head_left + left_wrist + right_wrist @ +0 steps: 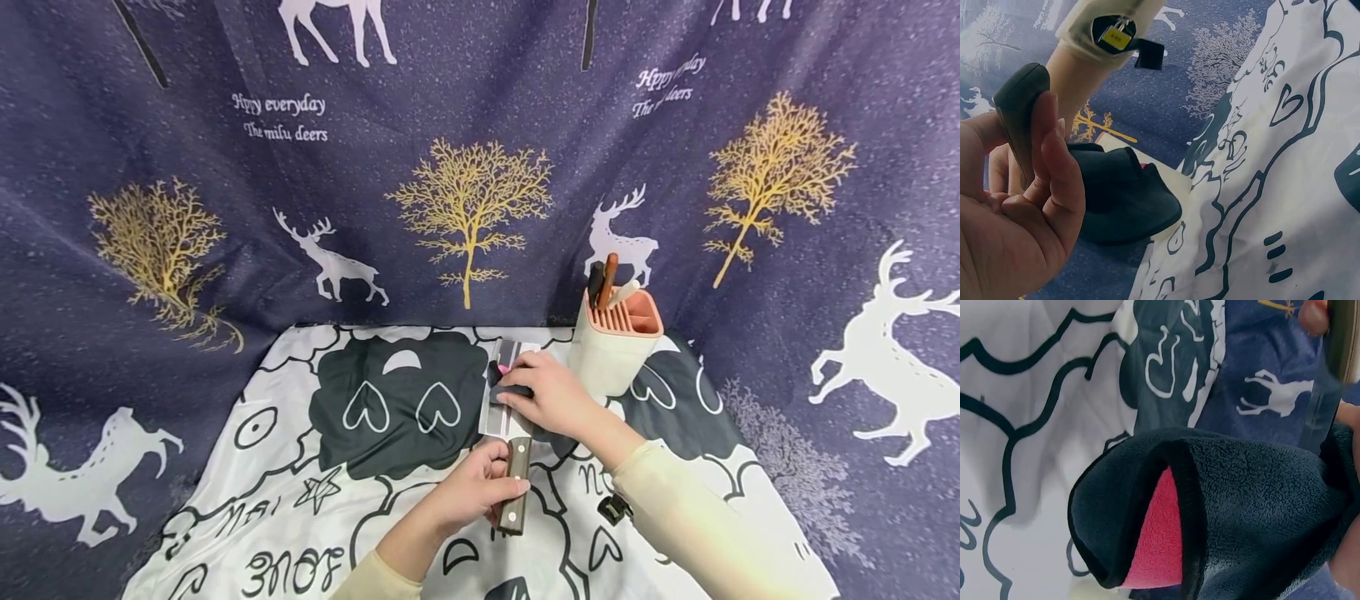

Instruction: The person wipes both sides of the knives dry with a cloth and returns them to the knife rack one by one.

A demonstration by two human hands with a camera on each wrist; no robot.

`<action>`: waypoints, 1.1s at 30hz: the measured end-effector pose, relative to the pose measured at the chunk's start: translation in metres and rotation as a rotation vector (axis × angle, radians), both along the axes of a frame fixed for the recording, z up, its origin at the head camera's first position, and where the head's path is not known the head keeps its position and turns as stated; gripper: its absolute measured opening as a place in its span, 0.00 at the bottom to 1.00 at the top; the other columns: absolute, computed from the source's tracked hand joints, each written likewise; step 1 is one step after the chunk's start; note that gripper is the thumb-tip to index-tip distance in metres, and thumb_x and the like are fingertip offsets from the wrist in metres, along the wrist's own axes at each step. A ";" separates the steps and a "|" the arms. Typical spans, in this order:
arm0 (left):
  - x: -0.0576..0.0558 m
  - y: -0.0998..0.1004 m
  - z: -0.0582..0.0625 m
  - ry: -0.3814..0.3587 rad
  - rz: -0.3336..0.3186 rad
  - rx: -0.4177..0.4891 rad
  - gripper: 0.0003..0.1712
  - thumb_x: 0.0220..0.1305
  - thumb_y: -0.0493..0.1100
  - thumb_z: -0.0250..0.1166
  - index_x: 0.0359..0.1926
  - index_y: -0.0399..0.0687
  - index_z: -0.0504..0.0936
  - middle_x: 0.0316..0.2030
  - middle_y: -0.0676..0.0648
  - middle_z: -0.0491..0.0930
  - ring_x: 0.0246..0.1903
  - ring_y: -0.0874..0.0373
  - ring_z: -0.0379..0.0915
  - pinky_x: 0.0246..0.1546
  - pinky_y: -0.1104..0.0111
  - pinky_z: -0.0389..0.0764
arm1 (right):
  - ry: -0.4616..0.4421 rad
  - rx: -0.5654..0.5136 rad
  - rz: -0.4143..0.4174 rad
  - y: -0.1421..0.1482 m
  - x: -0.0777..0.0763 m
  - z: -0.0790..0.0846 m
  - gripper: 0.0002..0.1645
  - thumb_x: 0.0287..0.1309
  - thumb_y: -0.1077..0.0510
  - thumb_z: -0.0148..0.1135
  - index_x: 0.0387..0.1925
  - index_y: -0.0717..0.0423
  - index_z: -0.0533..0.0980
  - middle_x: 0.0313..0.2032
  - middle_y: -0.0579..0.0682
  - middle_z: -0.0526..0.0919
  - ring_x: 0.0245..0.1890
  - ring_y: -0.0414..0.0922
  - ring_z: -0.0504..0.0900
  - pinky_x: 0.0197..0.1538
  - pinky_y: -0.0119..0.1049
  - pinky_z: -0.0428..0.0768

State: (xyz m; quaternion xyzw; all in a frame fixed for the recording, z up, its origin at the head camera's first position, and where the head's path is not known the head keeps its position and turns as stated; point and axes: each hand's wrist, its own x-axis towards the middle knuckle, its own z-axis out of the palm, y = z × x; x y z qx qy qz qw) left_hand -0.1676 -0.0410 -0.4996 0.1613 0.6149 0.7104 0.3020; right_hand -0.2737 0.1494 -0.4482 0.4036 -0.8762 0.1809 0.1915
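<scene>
My left hand [468, 493] grips the dark brown, riveted handle of a cleaver [517, 471], whose broad silver blade points away from me. In the left wrist view, the fingers wrap the handle [1015, 125]. My right hand [557, 398] pinches a dark grey cloth [1254, 506] around the blade, with part of it over the blade's face. A pink underside shows where the cloth folds open in the right wrist view. The cloth and fingers hide part of the blade.
A white knife block [611, 358] with an orange slotted top stands behind my right hand, holding a black, a brown and a white handle. A patterned black-and-white cloth [285, 475] covers the table. A dark blue printed curtain [360, 167] hangs behind.
</scene>
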 end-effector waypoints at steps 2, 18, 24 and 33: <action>0.001 0.000 0.000 -0.005 -0.003 0.006 0.18 0.68 0.36 0.63 0.53 0.35 0.67 0.28 0.53 0.82 0.19 0.66 0.77 0.17 0.72 0.74 | -0.008 -0.010 -0.006 0.002 -0.005 -0.002 0.09 0.61 0.46 0.73 0.40 0.44 0.88 0.40 0.47 0.84 0.41 0.46 0.81 0.49 0.43 0.80; 0.009 0.000 0.001 0.008 -0.030 0.033 0.21 0.67 0.35 0.62 0.56 0.31 0.66 0.29 0.54 0.81 0.20 0.67 0.76 0.17 0.74 0.72 | -0.027 -0.096 -0.170 0.026 -0.045 -0.020 0.13 0.65 0.48 0.70 0.46 0.49 0.88 0.43 0.51 0.85 0.44 0.51 0.84 0.49 0.48 0.82; 0.014 0.000 -0.002 -0.001 -0.049 0.061 0.20 0.67 0.34 0.62 0.54 0.31 0.66 0.30 0.54 0.80 0.21 0.69 0.75 0.17 0.76 0.73 | -0.063 -0.071 -0.244 0.044 -0.046 -0.029 0.19 0.69 0.47 0.65 0.56 0.50 0.84 0.48 0.54 0.84 0.47 0.53 0.84 0.52 0.51 0.82; 0.012 -0.007 -0.003 -0.024 -0.011 0.018 0.21 0.67 0.34 0.62 0.57 0.31 0.67 0.36 0.51 0.83 0.28 0.66 0.80 0.25 0.73 0.81 | -0.039 -0.171 -0.282 0.059 -0.040 -0.015 0.19 0.69 0.53 0.64 0.59 0.51 0.82 0.52 0.55 0.86 0.52 0.54 0.85 0.55 0.53 0.83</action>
